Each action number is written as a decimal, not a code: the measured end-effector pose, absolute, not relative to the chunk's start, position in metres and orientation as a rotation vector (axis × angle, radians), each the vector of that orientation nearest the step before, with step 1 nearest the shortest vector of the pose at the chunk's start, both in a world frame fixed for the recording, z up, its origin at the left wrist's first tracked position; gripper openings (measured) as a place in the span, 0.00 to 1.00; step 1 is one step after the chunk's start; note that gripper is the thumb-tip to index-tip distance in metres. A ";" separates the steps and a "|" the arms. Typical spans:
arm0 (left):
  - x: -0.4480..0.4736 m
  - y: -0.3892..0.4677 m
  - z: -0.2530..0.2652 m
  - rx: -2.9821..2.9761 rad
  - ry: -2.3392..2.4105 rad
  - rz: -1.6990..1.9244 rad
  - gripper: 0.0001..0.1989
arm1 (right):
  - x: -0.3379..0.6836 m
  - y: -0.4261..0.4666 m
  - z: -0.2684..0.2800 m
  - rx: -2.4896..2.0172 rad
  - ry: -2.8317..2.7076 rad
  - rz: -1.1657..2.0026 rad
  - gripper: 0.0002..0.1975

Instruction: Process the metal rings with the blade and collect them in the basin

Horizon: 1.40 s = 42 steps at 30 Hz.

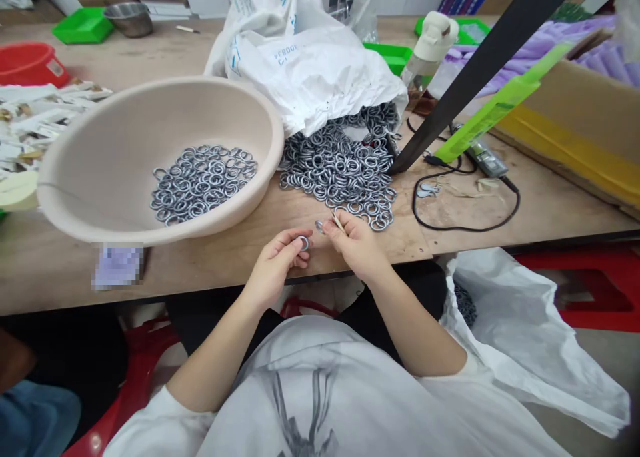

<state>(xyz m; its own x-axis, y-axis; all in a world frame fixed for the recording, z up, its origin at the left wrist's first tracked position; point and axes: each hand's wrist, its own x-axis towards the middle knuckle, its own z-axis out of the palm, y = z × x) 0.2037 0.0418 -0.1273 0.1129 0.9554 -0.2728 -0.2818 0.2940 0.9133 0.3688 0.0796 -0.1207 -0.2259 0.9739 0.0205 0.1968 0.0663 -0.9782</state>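
Note:
Over the table's front edge, my left hand (pixel 283 256) pinches a grey metal ring (pixel 304 244) between thumb and fingers. Just to its right, my right hand (pixel 354 241) is closed on a second ring (pixel 319 226) at its fingertips. A thin pale stick (pixel 339 222) also pokes up from the right hand's grip. Beyond both hands lies a heap of grey rings (pixel 345 170), spilling from a white sack (pixel 320 64). To the left stands a large beige basin (pixel 100 150) with many similar rings (pixel 205 180) in its bottom.
A dark slanted bar (pixel 480 77) and a bright green tool (pixel 500 110) rise right of the heap. A black cable (pixel 465 229) loops on the table. A cardboard box (pixel 575 124) sits far right, a red tub (pixel 33 64) far left. An open white bag (pixel 525 324) hangs below the edge.

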 end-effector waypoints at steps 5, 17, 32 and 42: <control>0.217 0.036 -0.130 1.012 1.118 1.180 0.23 | 0.348 0.058 -0.115 -0.951 -1.216 1.608 0.22; 0.219 0.034 -0.113 0.641 0.961 1.180 0.24 | 0.364 0.044 -0.105 -1.036 -2.071 0.729 0.22; 0.206 0.027 -0.111 0.786 0.901 1.040 0.19 | 0.393 0.095 -0.123 -1.856 -2.032 0.152 0.14; 0.208 0.041 -0.115 0.613 1.007 1.085 0.14 | 0.378 0.082 -0.121 -1.210 -1.627 1.216 0.17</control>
<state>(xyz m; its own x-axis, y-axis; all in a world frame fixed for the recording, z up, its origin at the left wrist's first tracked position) 0.2078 0.0414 -0.1151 0.1191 0.9249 -0.3612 -0.4289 0.3760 0.8214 0.3776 0.0820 -0.1209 -0.2646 0.9638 0.0319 0.2425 0.0985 -0.9651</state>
